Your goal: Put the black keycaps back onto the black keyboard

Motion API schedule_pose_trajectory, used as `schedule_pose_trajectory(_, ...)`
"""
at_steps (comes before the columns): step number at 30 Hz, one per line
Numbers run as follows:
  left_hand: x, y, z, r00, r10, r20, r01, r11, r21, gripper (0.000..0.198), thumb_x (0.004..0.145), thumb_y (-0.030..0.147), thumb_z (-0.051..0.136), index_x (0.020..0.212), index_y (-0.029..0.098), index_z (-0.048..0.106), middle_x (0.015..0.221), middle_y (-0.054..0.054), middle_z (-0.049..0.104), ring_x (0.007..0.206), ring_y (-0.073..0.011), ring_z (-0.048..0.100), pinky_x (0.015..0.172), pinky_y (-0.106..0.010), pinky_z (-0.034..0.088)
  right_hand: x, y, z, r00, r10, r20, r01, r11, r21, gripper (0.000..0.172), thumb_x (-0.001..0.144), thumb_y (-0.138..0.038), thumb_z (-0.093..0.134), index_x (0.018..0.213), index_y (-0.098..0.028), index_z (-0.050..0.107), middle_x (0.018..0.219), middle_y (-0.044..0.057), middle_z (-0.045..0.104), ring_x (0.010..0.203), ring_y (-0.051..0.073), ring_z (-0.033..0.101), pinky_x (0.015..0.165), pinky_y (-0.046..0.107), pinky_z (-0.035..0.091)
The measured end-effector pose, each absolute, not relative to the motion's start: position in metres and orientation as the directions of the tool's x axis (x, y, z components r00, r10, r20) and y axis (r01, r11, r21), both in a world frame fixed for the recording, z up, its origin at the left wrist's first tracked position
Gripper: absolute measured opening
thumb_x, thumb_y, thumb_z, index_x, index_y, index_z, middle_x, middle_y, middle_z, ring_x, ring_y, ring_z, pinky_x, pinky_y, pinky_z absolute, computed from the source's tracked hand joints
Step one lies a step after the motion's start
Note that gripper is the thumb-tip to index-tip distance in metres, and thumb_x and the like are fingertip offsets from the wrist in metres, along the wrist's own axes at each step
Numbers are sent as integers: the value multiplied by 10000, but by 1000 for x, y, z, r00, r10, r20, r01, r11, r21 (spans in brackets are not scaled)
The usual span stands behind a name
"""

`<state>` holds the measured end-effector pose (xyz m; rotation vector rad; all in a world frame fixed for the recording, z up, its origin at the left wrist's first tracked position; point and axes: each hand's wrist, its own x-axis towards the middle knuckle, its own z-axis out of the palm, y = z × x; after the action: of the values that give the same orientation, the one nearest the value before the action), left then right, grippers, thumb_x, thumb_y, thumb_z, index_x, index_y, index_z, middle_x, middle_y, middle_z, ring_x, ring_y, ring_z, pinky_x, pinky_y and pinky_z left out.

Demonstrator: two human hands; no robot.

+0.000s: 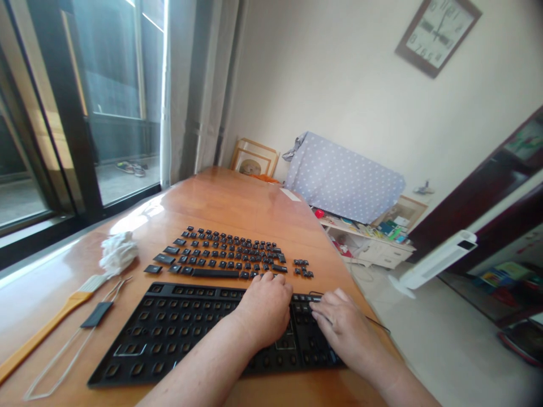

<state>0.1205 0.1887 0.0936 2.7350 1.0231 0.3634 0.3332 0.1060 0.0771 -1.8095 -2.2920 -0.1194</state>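
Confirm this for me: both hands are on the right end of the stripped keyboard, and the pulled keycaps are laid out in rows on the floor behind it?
Not on the floor. The head view shows the keycaps in rows on the table behind the keyboard. The left hand and right hand are on its right end, as you said.

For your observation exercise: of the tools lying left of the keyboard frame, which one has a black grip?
The wire keycap puller, lying between the brush and the keyboard frame. The brush's handle is orange.

Head-worn view, close, tilted, down over keyboard [169,333] on table [237,203]
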Motion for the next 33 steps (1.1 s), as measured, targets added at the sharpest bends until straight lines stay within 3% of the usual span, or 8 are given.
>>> schedule_pose_trajectory(4, 119, 188, 95, 740, 657, 145, 610, -746, 268, 250, 889, 235, 428, 956, 175, 661, 1100, -131, 663, 1079, -332, 607, 940, -541, 527, 334, 98, 75, -165, 937, 308, 977, 198, -77, 256, 993, -199, 480, 1011, -238, 732, 895, 90, 633, 874, 256, 538, 770, 419, 469)
schedule_pose_trajectory(20, 120, 190, 89, 737, 655, 166, 605, -749, 269, 244, 879, 230, 427, 944, 179, 657, 1093, -124, 663, 1076, -338, 607, 932, -553, 536, 326, 91, 74, -165, 935, 314, 978, 197, -73, 246, 937, -97, 549, 947, -229, 756, 872, 57, 639, 876, 230, 538, 780, 352, 448)
schedule_pose_trajectory(25, 121, 191, 89, 739, 654, 162, 603, -750, 272, 244, 876, 231, 430, 945, 177, 659, 1094, -126, 664, 1076, -338, 608, 935, -551, 534, 320, 91, 72, -180, 918, 355, 971, 223, -84, 265, 945, -103, 551, 1054, -229, 758, 884, 58, 647, 875, 233, 534, 779, 361, 439)
schedule_pose_trajectory(33, 121, 190, 91, 736, 659, 153, 612, -745, 266, 255, 886, 230, 421, 953, 174, 661, 1099, -122, 666, 1081, -334, 610, 936, -543, 539, 315, 94, 70, -185, 922, 341, 971, 224, -78, 246, 944, -114, 561, 1015, -245, 757, 887, 48, 653, 866, 223, 536, 773, 362, 430)
